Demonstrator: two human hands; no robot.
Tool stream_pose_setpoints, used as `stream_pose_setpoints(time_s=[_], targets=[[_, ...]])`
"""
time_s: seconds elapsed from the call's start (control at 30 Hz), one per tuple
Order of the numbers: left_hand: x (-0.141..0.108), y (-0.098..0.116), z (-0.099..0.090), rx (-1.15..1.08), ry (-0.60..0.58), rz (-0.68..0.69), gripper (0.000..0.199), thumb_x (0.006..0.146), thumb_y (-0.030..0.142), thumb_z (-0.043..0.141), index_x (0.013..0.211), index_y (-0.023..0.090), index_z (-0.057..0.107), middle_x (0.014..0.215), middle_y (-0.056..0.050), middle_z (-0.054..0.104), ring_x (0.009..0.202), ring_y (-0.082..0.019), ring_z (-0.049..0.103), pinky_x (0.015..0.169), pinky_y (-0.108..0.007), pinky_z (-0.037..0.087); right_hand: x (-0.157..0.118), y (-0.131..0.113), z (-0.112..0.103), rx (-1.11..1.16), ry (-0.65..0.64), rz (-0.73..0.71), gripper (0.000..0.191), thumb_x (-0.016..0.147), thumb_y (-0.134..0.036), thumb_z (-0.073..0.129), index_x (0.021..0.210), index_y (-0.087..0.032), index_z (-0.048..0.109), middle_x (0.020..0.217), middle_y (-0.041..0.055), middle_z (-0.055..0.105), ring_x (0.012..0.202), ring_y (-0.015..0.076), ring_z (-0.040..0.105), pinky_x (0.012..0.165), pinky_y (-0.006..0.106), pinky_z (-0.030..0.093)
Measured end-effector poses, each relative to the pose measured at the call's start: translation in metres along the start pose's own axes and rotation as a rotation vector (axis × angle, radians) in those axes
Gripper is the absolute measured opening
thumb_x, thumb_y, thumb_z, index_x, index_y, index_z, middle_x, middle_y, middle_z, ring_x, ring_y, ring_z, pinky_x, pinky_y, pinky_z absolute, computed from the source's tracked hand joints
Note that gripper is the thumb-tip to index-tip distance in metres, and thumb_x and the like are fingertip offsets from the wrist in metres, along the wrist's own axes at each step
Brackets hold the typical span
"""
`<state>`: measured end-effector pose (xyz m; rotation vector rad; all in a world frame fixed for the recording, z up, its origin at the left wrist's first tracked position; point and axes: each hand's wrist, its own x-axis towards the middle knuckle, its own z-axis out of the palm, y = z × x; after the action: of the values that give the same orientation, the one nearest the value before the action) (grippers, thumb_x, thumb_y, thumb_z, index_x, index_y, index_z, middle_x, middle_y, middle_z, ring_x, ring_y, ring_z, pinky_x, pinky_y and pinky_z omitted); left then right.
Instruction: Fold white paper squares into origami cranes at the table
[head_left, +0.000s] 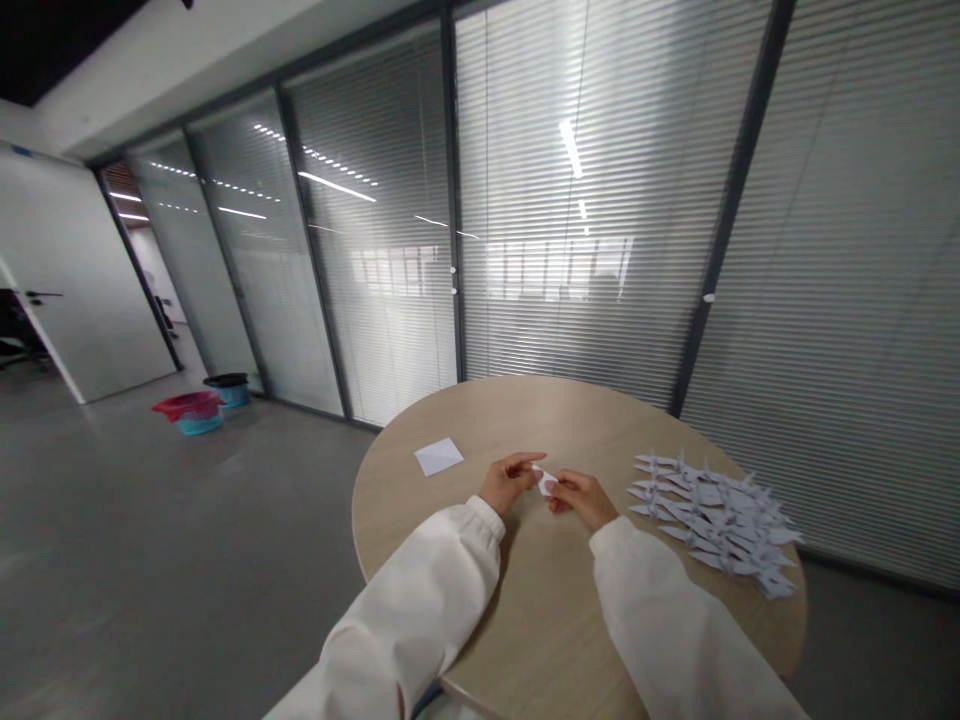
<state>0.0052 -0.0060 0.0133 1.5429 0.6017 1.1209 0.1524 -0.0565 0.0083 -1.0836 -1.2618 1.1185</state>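
Pale wood-grain laminate fills the round table [525,425], whose curved rim runs close beyond the work and drops away under both forearms. Bare tabletop stretches ahead of the fingers toward the far rim, with a broad strip also open below the hands between the two sleeves.

Near the table's centre, the left hand [511,480] and right hand [579,500] come together, with only a narrow gap between them. Their fingertips close from either side on a small folded piece of white paper [546,481], pinching it in the air just above the tabletop. The left hand's fingers reach forward and slightly inward, while the right hand's fingers curl around the paper's near side. Exactly which fingertips touch it is too small to tell.

To the left of the fingers, a flat square sheet of white paper [439,456] lies alone on the laminate, turned diamond-like and well clear of both hands. To the right, a loose heap of white origami cranes [709,520] overlaps in a crisp, spiky mass of pointed wings and tails, its outer edge close to the table rim. Puffy white sleeves [675,620] cover both forearms up to the wrists.
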Motion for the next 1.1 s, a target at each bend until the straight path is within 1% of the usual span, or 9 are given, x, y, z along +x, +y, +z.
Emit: stream_pose_setpoints(time_s=[0.1,0.17,0.47,0.6,0.73,0.93,1.1], targets=[[0.000,-0.001,0.000,0.033,0.033,-0.033,0.036,0.057,0.034,0.069,0.083,0.010,0.066,0.066,-0.006,0.063,0.058,-0.011,0.053,0.058,-0.023,0.042,0.001,-0.002,-0.002,0.020,0.053,-0.004,0.036,0.053,-0.046,0.067,0.066,-0.014,0.060,0.052,-0.0011,0.057,0.046,0.0106,0.054,0.050,0.025,0.047],[0.000,0.000,0.000,0.034,0.054,-0.048,0.034,0.056,0.035,0.069,0.079,0.010,0.067,0.065,-0.006,0.064,0.056,-0.011,0.053,0.057,-0.023,0.043,0.001,-0.002,-0.004,0.022,0.070,-0.012,0.038,0.053,-0.047,0.067,0.069,-0.013,0.061,0.052,-0.0009,0.057,0.047,0.0112,0.054,0.049,0.025,0.047],[-0.003,0.009,0.003,0.047,0.112,-0.028,0.031,0.056,0.034,0.068,0.076,0.011,0.069,0.065,-0.007,0.066,0.055,-0.013,0.056,0.059,-0.025,0.046,0.001,-0.001,-0.004,0.041,0.041,-0.064,0.043,0.055,-0.051,0.064,0.073,-0.013,0.060,0.060,0.0039,0.062,0.053,0.0140,0.058,0.053,0.026,0.047],[-0.003,0.011,0.004,0.043,0.106,-0.053,0.031,0.056,0.035,0.068,0.075,0.012,0.069,0.063,-0.006,0.065,0.054,-0.013,0.056,0.058,-0.025,0.047,0.001,-0.002,-0.004,0.001,0.079,-0.110,0.046,0.055,-0.054,0.063,0.074,-0.012,0.060,0.058,0.0042,0.062,0.051,0.0144,0.057,0.052,0.027,0.047],[-0.004,0.010,0.005,0.057,0.100,-0.063,0.030,0.057,0.035,0.067,0.075,0.011,0.068,0.062,-0.006,0.065,0.055,-0.013,0.056,0.059,-0.025,0.047,0.001,-0.001,-0.005,-0.048,0.109,-0.140,0.044,0.057,-0.055,0.061,0.073,-0.013,0.061,0.056,0.0034,0.062,0.051,0.0144,0.057,0.052,0.026,0.047],[-0.004,0.009,0.006,0.054,0.123,-0.059,0.030,0.057,0.035,0.067,0.075,0.011,0.068,0.062,-0.006,0.065,0.055,-0.013,0.056,0.058,-0.025,0.047,0.001,-0.001,-0.004,0.011,0.050,-0.093,0.044,0.055,-0.050,0.066,0.078,-0.012,0.062,0.066,0.0068,0.066,0.058,0.0164,0.060,0.057,0.028,0.049],[-0.004,0.007,0.006,0.039,0.111,-0.068,0.030,0.057,0.035,0.068,0.074,0.011,0.068,0.063,-0.006,0.065,0.055,-0.013,0.056,0.059,-0.025,0.047,-0.002,-0.005,-0.003,0.023,0.061,-0.057,0.040,0.053,-0.046,0.069,0.074,-0.011,0.063,0.064,0.0071,0.066,0.055,0.0161,0.060,0.055,0.029,0.049]])
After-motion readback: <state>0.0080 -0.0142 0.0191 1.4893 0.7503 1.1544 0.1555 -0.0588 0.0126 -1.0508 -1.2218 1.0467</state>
